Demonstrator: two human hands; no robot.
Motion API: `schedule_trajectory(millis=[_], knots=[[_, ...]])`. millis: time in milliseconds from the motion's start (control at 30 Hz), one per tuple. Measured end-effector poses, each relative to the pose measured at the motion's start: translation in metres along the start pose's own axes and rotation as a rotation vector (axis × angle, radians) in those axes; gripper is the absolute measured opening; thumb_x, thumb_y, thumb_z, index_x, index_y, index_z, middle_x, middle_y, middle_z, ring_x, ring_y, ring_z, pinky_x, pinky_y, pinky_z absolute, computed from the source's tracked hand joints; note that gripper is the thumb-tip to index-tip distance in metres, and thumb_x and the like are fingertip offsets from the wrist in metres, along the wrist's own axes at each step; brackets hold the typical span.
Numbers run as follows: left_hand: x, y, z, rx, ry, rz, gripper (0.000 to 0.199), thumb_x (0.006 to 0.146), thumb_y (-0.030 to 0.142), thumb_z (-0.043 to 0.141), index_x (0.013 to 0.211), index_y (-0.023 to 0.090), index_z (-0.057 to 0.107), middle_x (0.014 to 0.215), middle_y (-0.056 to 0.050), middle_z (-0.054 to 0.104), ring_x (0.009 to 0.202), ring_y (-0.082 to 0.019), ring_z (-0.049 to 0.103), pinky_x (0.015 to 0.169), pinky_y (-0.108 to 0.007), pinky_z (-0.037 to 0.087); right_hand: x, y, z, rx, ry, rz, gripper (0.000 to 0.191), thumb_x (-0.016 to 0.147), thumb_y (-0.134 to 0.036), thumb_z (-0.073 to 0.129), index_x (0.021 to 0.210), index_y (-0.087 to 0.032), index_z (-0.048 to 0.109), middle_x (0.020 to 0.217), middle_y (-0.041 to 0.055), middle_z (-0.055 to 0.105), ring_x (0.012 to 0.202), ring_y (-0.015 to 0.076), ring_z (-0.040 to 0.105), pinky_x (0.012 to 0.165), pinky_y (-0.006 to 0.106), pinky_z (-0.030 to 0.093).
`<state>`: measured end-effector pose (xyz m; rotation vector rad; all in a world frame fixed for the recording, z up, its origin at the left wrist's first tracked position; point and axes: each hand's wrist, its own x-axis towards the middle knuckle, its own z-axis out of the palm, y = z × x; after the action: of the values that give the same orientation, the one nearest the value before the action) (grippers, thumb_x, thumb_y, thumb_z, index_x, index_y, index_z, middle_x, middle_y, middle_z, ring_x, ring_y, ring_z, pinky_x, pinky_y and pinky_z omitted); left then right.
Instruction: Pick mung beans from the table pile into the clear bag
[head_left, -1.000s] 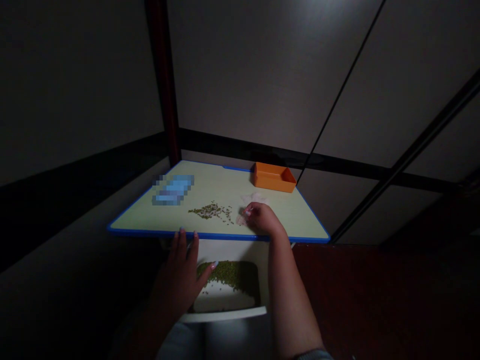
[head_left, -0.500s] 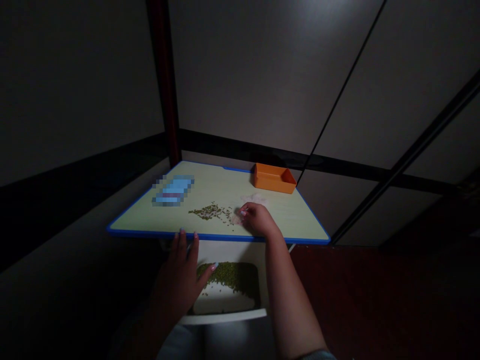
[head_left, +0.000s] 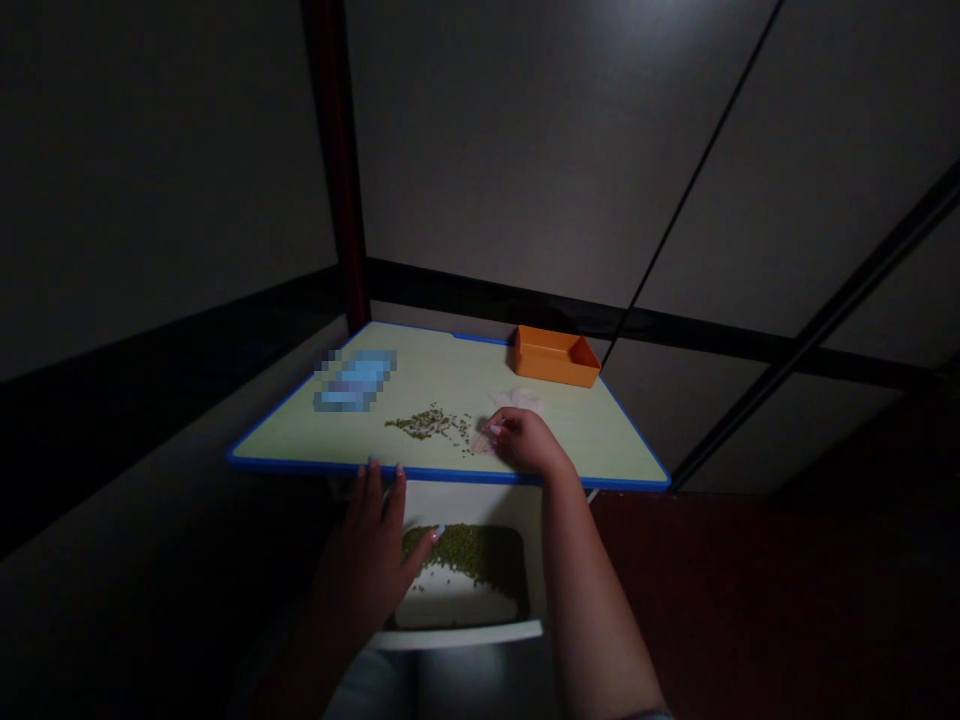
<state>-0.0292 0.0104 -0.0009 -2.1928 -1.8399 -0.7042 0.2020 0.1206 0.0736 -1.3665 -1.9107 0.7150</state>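
A loose patch of small green beans, mixed with pale bits, lies on the pale tabletop. Just right of it, my right hand is low over the table, its thumb and fingers pinched together; whatever is between them is too small to make out. Under and beyond this hand are a small pinkish heap and a whitish heap. My left hand is spread, fingertips at the table's blue front edge, thumb over a white drawer holding many green beans.
An orange open box stands at the table's back right. A blurred bluish flat object lies on the left side. Panelled walls rise behind and to the left of the table. Dark red floor shows at right.
The whole view has shifted slightly, so the table appears a little further right. Both hands keep nearly the same places; my right hand's pinch has barely changed.
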Motion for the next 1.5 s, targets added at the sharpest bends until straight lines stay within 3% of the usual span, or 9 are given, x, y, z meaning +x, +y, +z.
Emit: schedule_trajectory(millis=[433, 733, 1000, 1500], knots=[[0.000, 0.002, -0.002, 0.008, 0.019, -0.008, 0.075, 0.081, 0.057, 0.044, 0.137, 0.008, 0.040, 0.151, -0.027, 0.026, 0.142, -0.039, 0.023, 0.101, -0.048, 0.043, -0.001, -0.003, 0.003, -0.010, -0.033, -0.058, 0.014, 0.076, -0.011, 0.053, 0.080, -0.016, 0.065, 0.070, 0.0007, 0.065, 0.067, 0.0125, 0.057, 0.063, 0.021, 0.041], [0.001, 0.001, 0.000, -0.001, -0.002, -0.016, 0.075, 0.081, 0.057, 0.042, 0.138, 0.008, 0.039, 0.153, -0.026, 0.023, 0.143, -0.038, 0.019, 0.105, -0.049, 0.039, -0.005, -0.004, -0.001, -0.112, 0.023, -0.010, 0.018, 0.073, -0.009, 0.055, 0.084, -0.017, 0.067, 0.072, 0.0008, 0.067, 0.065, 0.0117, 0.055, 0.059, 0.019, 0.039], [0.001, 0.001, 0.000, -0.003, -0.001, -0.015, 0.077, 0.081, 0.059, 0.041, 0.137, 0.007, 0.040, 0.151, -0.028, 0.024, 0.142, -0.039, 0.019, 0.104, -0.050, 0.039, -0.005, -0.003, -0.004, -0.248, 0.118, 0.053, 0.015, 0.079, -0.015, 0.055, 0.086, -0.021, 0.068, 0.080, 0.0031, 0.071, 0.071, 0.0142, 0.060, 0.066, 0.022, 0.042], [0.001, 0.002, -0.003, -0.030, 0.000, -0.015, 0.078, 0.079, 0.059, 0.046, 0.138, 0.008, 0.039, 0.152, -0.027, 0.024, 0.143, -0.038, 0.018, 0.104, -0.050, 0.040, -0.004, -0.007, -0.003, -0.191, 0.098, 0.062, 0.017, 0.080, -0.014, 0.056, 0.088, -0.020, 0.068, 0.081, 0.0023, 0.070, 0.072, 0.0132, 0.058, 0.067, 0.022, 0.041]])
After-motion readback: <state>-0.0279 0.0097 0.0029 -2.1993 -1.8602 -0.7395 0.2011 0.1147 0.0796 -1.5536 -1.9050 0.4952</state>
